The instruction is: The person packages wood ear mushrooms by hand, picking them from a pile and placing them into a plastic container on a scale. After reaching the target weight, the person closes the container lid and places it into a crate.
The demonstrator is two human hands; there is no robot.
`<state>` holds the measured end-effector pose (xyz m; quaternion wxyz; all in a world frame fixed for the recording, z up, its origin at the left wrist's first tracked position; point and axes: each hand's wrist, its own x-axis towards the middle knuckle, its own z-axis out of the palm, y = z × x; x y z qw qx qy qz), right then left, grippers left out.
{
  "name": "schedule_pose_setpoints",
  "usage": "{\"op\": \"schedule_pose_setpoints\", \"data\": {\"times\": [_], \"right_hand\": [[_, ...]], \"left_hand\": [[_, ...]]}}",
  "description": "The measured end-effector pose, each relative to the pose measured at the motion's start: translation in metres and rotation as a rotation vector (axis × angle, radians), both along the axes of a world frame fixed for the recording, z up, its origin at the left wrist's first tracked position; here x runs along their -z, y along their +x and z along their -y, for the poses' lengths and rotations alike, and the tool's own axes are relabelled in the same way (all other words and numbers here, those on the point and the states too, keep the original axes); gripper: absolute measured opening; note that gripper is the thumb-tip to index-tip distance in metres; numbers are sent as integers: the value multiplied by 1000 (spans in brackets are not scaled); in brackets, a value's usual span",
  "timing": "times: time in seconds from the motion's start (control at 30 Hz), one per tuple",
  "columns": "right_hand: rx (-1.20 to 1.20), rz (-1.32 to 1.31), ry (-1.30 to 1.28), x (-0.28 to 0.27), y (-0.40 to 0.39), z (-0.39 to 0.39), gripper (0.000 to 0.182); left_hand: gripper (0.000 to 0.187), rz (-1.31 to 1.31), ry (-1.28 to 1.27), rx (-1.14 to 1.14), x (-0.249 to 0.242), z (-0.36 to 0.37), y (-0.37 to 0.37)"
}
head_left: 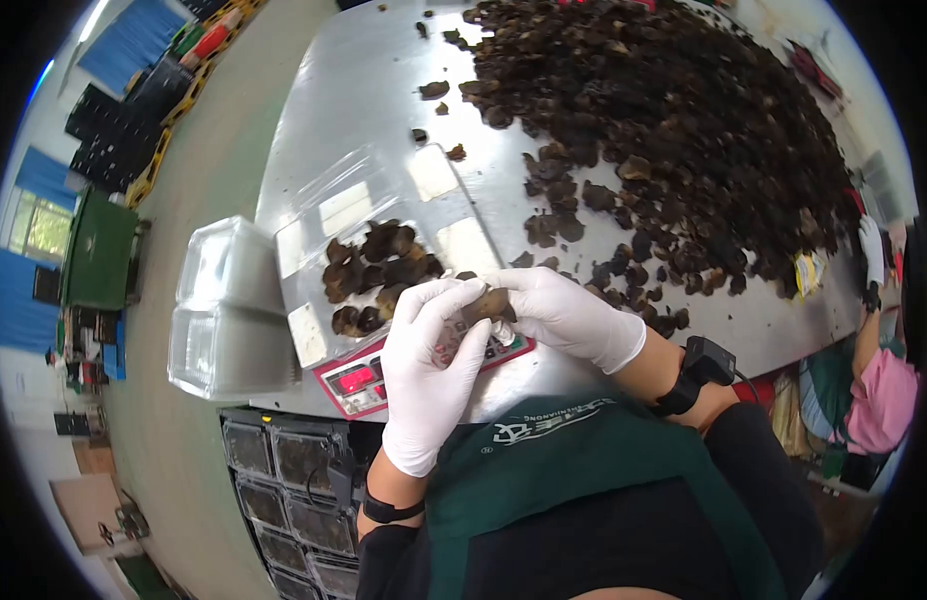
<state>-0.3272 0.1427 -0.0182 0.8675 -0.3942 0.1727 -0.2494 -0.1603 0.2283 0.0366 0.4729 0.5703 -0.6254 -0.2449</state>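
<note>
Gripping a curved brown piece [487, 306] between them, the white-gloved left hand [429, 365] and right hand [574, 318] meet above the near side of a red scale [349, 392]. The left hand curls its fingers and thumb around the piece; the right hand closes its fingertips on the other side.

Below the near table edge, a black rack [276, 418] holds rows of clear-lidded boxes with dark contents. On the scale, a clear tray [319, 335] contains a loose cluster of dark brown, cupped pieces [379, 262]. Left of it, two stacks of nested clear containers [229, 310] stand side by side.

The held piece is smooth and lighter brown than most of the pile, with an uneven rim; the fingers hide part of it.

The stacks sit at the left edge of the metal table [329, 85]. Bare metal separates the tray from the broad dark pile [664, 120], with scattered pieces narrowing this gap near the right hand. Beyond the tray, the far left of the table offers wider open surface. At the right table edge, a co-worker's gloved hand [871, 245] is near the pile and a yellow packet [809, 273].
</note>
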Motion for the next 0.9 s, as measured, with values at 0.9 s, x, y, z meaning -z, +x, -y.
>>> {"op": "schedule_pose_setpoints", "data": {"times": [0.9], "right_hand": [[538,-523,-99,22,-149,-60,20]], "left_hand": [[16,362,-141,365,41,36,-138]]}}
